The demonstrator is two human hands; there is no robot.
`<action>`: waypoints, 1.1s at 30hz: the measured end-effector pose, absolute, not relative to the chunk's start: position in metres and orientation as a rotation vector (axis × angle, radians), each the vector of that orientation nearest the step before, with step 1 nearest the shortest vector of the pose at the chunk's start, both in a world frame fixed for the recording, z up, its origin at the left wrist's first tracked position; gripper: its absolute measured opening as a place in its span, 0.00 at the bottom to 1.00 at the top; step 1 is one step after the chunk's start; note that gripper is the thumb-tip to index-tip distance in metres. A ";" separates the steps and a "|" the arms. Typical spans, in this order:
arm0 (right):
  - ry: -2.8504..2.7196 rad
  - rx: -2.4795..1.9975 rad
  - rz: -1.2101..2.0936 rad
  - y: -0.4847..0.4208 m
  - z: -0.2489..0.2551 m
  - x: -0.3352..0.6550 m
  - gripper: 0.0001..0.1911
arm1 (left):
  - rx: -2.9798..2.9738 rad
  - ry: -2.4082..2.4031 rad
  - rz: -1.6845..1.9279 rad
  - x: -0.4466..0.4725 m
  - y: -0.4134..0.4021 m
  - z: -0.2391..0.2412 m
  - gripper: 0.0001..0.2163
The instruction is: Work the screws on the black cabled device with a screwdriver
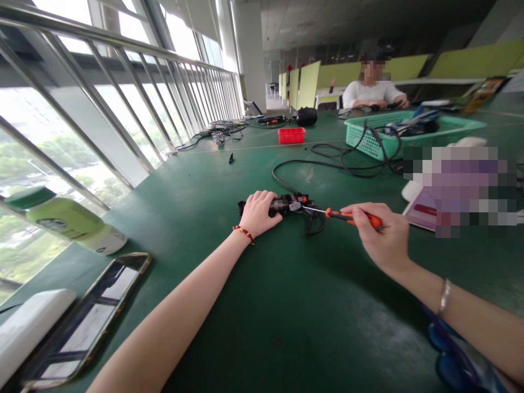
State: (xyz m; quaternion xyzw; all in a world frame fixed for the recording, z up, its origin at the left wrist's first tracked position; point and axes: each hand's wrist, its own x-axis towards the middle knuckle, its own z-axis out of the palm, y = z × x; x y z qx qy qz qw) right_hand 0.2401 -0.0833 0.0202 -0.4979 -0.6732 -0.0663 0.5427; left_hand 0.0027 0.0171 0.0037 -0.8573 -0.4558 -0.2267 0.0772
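My left hand (258, 214) is wrapped over a dark cylindrical device (279, 206) that lies on the green table (262, 305). Its right end is uncovered, with wires and small parts showing, and a black cable runs from it. In my right hand (382, 234) is an orange and black screwdriver (339, 215), held roughly level. The metal shaft points left, and its tip meets or nearly meets the exposed end of the device; contact is too small to tell. My left palm hides the middle of the device.
A green basket (370, 143) with tools and cables stands at back right, a red tray (291, 136) at back centre. At left are a bottle (69, 218), a phone (88, 322) and a white box (36, 327). Across the table sits a person (368, 94).
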 end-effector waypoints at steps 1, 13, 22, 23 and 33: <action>-1.603 -1.191 -0.154 -0.083 0.020 0.240 0.10 | -2.571 -1.364 -0.681 0.003 0.017 0.004 0.14; -1.604 -1.197 -0.143 -0.083 0.021 0.243 0.08 | -2.574 -1.374 -0.687 0.003 0.017 0.004 0.14; -1.582 -1.216 -0.131 -0.083 0.021 0.242 0.08 | -2.572 -1.375 -0.687 0.003 0.017 0.003 0.14; -1.585 -1.217 -0.132 -0.083 0.021 0.242 0.08 | -2.570 -1.377 -0.684 0.003 0.017 0.003 0.14; -1.514 -1.035 -0.097 -0.078 0.016 0.241 0.16 | -2.581 -1.385 -0.680 0.003 0.017 0.004 0.14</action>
